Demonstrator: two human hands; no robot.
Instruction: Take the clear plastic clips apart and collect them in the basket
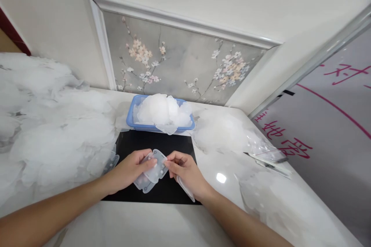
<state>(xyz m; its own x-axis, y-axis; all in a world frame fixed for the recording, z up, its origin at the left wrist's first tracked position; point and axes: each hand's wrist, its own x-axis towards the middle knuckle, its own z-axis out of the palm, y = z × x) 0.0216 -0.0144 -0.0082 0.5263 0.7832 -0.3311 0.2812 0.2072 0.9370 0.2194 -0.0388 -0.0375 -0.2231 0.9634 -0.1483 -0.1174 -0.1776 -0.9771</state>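
Note:
My left hand [131,171] grips a couple of thin, translucent plastic pieces [157,166] with rounded, notched edges and small round marks, its thumb pressed on top. They overlap in a fan above a black mat [171,197]. At the right edge of the upper piece, my right hand [185,171] pinches with thumb and fingertips. Another translucent piece [186,190] is tucked under the palm of that hand, its lower edge sticking out. Some of the right fingers are curled out of sight.
Behind the mat stands a blue basket [130,117] heaped with whitish translucent pieces [162,110]. A large pile of them [63,142] covers the left of the table. More lie at right [220,131], near a clear plastic bag [265,148]. A whiteboard [327,123] borders the right side.

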